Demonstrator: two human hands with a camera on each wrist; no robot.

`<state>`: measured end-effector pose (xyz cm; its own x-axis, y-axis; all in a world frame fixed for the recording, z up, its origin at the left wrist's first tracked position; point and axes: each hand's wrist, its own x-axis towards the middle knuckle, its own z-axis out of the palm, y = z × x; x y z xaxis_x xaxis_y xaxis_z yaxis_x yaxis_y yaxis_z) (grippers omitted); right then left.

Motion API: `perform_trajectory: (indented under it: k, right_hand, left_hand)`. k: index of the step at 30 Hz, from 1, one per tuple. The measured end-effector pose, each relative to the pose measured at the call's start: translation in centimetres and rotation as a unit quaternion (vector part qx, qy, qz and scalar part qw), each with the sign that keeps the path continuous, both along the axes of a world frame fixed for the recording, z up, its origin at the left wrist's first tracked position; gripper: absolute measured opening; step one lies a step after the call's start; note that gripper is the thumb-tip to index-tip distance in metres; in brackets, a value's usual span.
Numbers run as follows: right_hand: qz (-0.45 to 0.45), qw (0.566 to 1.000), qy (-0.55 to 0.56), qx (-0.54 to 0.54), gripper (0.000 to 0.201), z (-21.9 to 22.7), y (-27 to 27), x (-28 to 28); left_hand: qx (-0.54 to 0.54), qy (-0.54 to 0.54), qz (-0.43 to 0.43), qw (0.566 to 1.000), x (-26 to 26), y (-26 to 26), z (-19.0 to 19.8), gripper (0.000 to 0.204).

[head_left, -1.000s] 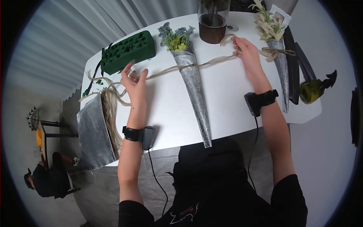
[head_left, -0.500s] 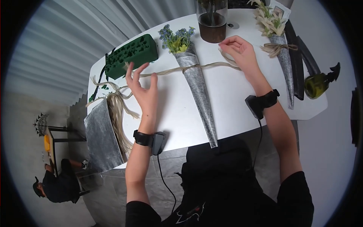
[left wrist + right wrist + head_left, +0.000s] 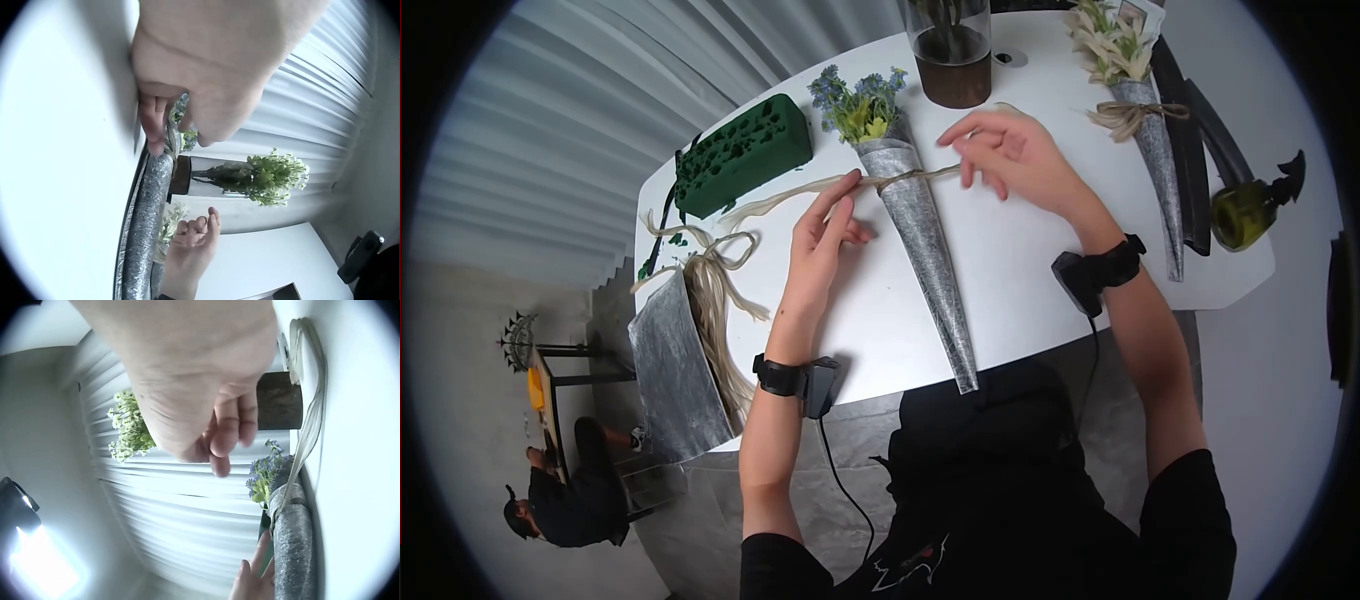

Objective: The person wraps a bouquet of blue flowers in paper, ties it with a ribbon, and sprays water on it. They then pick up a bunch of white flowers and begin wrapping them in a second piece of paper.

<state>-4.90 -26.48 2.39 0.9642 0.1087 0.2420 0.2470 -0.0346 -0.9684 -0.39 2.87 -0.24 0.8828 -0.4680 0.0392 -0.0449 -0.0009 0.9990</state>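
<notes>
A silver-grey paper cone (image 3: 925,255) with blue flowers (image 3: 855,100) lies on the white table, a beige ribbon (image 3: 775,200) tied around its upper part. Beside the cone's left edge is my left hand (image 3: 820,235), its extended index finger right at the ribbon by the knot, thumb apart below it. My right hand (image 3: 1025,165) hovers over the ribbon's right tail with loosely bent fingers. In the right wrist view that tail (image 3: 312,419) lies along the table, apart from the right hand (image 3: 206,394).
A green foam block (image 3: 745,155) lies at the back left. Nearer are a ribbon bundle (image 3: 705,290) and grey wrapping sheet (image 3: 680,370). A glass vase (image 3: 950,60) stands at the back. To the right lie another wrapped bouquet (image 3: 1155,150) and a green spray bottle (image 3: 1242,215).
My left hand has moved right, from the ribbon's left stretch to the knot. My right hand has let go of the ribbon's right end and come left toward the cone.
</notes>
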Motion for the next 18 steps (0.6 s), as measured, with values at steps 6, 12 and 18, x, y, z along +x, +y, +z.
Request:
perform_trajectory:
  k: [6, 12, 18]
  right_hand:
    - [0.088, 0.99, 0.057, -0.099, 0.035, -1.9, 1.2, 0.0]
    - [0.072, 0.997, 0.004, 0.025, 0.032, -2.8, 1.9, 0.8]
    - [0.053, 0.996, 0.01, 0.075, 0.03, -2.9, 2.7, 1.0]
  left_hand:
    - [-0.078, 0.025, 0.005, 0.997, -0.5, -0.7, 0.8, 0.045]
    - [-0.205, 0.126, -0.036, 0.97, -0.8, -1.1, 0.3, 0.033]
    - [-0.252, 0.192, -0.002, 0.949, -0.8, -1.3, 0.2, 0.038]
